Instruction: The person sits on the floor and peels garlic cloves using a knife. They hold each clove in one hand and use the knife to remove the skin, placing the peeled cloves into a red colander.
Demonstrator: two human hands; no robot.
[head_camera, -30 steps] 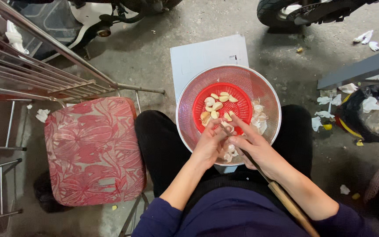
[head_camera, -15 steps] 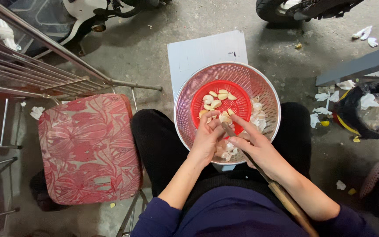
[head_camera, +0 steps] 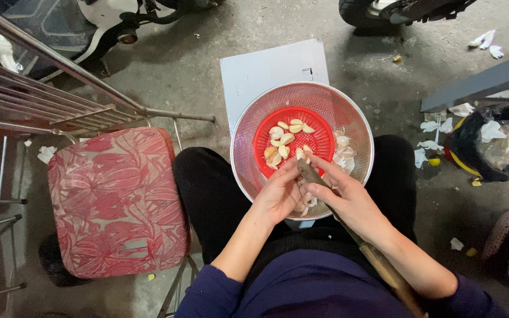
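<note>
- The left hand curls its grip shut around a garlic clove, pinched at the fingertips just above the near edge of the red basket.
- The right hand has its grip closed around a knife; the blade runs from the fingers up to the clove, and its wooden handle trails back along the forearm toward the person's body.
- The two hands touch each other over the near side of a round metal strainer, which rests on the person's lap between the black-trousered knees.
- The red basket sits inside the strainer, just beyond both grips, and holds peeled cloves.
- Papery garlic skins lie in the strainer just right of the basket, beyond the right hand, and more sit beneath the hands.
- A pale grey board lies on the concrete floor beyond the strainer.
- A chair with a red patterned cushion stands well left of the left hand, a metal rack beyond it.
- Black bags with scraps sit well right of the right hand.
</note>
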